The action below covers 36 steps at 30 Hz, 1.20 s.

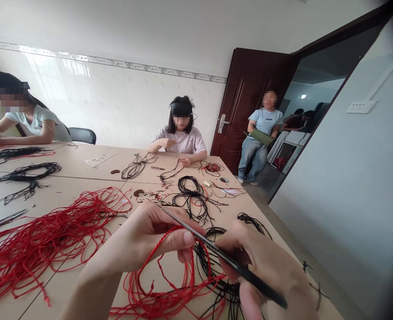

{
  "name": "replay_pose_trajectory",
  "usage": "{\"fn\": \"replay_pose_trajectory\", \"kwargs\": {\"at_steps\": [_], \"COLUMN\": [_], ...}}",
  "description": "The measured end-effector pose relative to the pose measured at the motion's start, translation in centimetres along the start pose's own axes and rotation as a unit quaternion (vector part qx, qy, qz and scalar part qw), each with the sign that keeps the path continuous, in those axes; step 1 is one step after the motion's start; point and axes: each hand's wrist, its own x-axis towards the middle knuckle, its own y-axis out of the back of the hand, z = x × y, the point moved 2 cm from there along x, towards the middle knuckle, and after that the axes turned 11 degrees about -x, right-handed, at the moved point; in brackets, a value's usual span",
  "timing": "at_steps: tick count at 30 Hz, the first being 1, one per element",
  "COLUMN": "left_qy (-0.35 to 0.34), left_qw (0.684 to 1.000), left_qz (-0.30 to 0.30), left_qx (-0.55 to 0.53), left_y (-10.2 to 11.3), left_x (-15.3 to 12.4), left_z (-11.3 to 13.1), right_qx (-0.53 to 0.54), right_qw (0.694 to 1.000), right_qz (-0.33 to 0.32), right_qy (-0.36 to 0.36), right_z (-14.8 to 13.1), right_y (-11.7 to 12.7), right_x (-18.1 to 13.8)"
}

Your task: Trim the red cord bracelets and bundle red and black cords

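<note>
Left hand (153,235) is closed, thumb and fingers pinching a loop of twisted red cord (193,271). Right hand (263,266) is clenched around long dark tweezers (196,233), which cross just above the left fingers, tip pointing away. The red loop hangs from the left hand onto the worktop (66,195), tangled over a black cord (213,262) right under the hands.

Around them: a big loose heap of red cord (50,240) on the left, a bundle of knotted black cords (191,198) straight ahead, and small clipped cord ends (154,195) near a round grommet hole (138,193). Steel tweezers (5,221) lie at the left edge.

Progress, judging from the layout: many cords look knotted or twisted already, mostly the black bundles, while much of the red heap looks unworked. Exact count can't be told.

Further off, a seated co-worker (183,133) across the worktop handles cord, another co-worker (33,124) sits at the far left, and a standing person (263,133) holds a green folder (260,136) beside a dark red door (246,98).
</note>
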Motion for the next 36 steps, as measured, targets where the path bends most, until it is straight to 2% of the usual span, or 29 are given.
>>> {"fn": "replay_pose_trajectory", "kwargs": {"at_steps": [4, 9, 13, 18, 23, 31, 36], "left_qy": [0.001, -0.007, 0.004, -0.001, -0.018, -0.006, -0.007], "left_qw": [1.0, 1.0, 1.0, 1.0, 1.0, 1.0, 1.0], "left_qz": [-0.002, 0.008, 0.011, 0.009, 0.0, 0.002, -0.006], "left_qx": [-0.018, 0.013, 0.01, 0.011, 0.024, 0.009, 0.0], "left_y": [0.06, -0.04, -0.07, -0.08, -0.13, -0.01, -0.05], "left_x": [0.11, 0.13, 0.09, 0.19, 0.22, 0.06, 0.14], "left_z": [-0.21, 0.11, 0.09, 0.1, 0.3, 0.03, 0.07], "right_qx": [-0.015, 0.026, 0.013, 0.012, 0.018, 0.012, 0.011], "right_qw": [1.0, 0.999, 1.0, 1.0, 1.0, 1.0, 0.999], "right_qz": [0.023, 0.005, 0.019, -0.003, 0.004, 0.001, 0.0], "right_qy": [-0.007, 0.021, -0.005, 0.023, 0.003, 0.008, 0.034], "right_z": [-0.23, 0.16, -0.01, -0.28, -0.09, 0.25, 0.39], "right_y": [0.15, -0.12, -0.17, -0.04, 0.0, -0.06, -0.14], "right_x": [-0.2, -0.08, -0.07, 0.02, 0.06, 0.23, 0.26]}}
